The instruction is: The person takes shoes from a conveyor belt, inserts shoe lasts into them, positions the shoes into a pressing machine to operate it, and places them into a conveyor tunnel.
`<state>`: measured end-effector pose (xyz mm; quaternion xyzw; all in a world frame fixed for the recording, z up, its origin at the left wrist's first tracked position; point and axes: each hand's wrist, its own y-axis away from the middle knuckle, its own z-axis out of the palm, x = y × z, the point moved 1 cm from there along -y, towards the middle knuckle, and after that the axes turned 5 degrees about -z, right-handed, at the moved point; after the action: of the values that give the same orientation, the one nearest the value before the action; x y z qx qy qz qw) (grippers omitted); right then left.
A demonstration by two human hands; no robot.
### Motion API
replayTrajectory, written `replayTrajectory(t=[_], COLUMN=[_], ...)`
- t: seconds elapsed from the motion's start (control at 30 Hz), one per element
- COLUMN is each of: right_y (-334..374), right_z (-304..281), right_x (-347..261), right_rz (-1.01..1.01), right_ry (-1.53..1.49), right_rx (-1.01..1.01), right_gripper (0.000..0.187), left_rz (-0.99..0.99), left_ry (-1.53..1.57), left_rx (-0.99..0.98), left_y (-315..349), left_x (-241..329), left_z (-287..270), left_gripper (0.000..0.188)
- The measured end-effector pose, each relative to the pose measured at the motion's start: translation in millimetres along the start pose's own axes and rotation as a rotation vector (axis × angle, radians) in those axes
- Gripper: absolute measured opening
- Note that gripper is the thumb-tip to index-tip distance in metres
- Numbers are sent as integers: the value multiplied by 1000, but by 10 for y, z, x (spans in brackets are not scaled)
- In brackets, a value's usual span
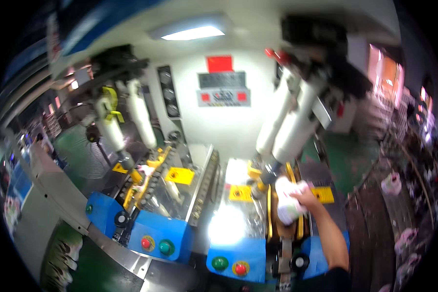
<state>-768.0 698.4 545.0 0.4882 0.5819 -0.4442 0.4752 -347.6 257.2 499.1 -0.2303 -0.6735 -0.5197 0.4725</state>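
Note:
My right hand [306,196] reaches in from the lower right. Its fingers are closed on the near side of a white shoe [285,198] with pink and pale green patches. The shoe is in the right station of a machine, between two yellow-edged side plates, and motion blurs its outline. Just above and left of it is the metal end of a white cylinder [297,124]. My left hand is not in view. In the left station, a small white and pink piece [143,170] sits among yellow clamp parts.
Blue panels carry a green button [220,263] and a red button [240,268], with a similar pair [166,247] on the left panel. White cylinders [141,114] hang over the left station. A brown rack [374,219] stands at the right, with white and pink shoes [391,183] beside it.

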Motion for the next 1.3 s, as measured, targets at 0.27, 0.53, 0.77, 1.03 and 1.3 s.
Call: replayTrajectory(t=[0.27, 0.53, 0.77, 1.03, 1.3], right_y=[2140, 3029, 4030, 3715, 4087], right_z=[736, 3806, 5921, 6320, 9322], right_x=[-1200, -1191, 909, -882, -782], right_rz=[-79, -78, -294, -238, -807], right_ry=[25, 194, 843, 814, 520], right_rx=[-26, -768, -531, -780, -1570], right_gripper=[57, 55, 59, 45, 60], left_rz=[120, 377, 192, 159, 94], left_ry=[201, -428, -215, -62, -487], left_rx=[59, 94, 528, 699, 1244], left_y=[-65, -149, 458, 974, 490], left_x=[-431, -1140, -2205, -1229, -2588], left_z=[-665, -1698, -3080, -4510, -6152], left_gripper=[17, 19, 19, 25, 35])
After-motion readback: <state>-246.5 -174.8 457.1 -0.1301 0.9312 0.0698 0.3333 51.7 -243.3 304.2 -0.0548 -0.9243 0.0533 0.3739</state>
